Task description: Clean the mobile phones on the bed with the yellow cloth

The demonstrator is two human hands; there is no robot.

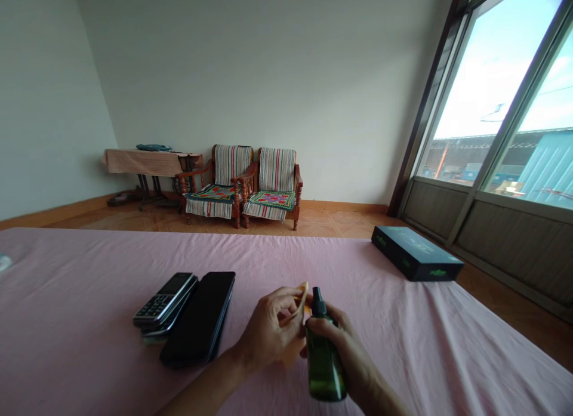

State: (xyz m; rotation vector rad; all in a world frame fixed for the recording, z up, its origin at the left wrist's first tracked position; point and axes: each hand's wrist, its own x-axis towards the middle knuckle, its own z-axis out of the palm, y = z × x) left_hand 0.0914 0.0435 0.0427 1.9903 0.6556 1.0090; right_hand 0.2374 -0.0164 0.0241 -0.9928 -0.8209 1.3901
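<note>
Green bottle [324, 368] gripped in right hand [347, 341], orange cloth [303, 299] pinched in left hand [268, 323], just beside it

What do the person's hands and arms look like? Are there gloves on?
No gloves: the left hand and right hand are bare. The left forearm and right forearm are bare too, with no sleeves, watch or bracelet showing.

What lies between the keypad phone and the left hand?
Head view: the flat black device, then a stretch of pink cloth up to the left hand.
</note>
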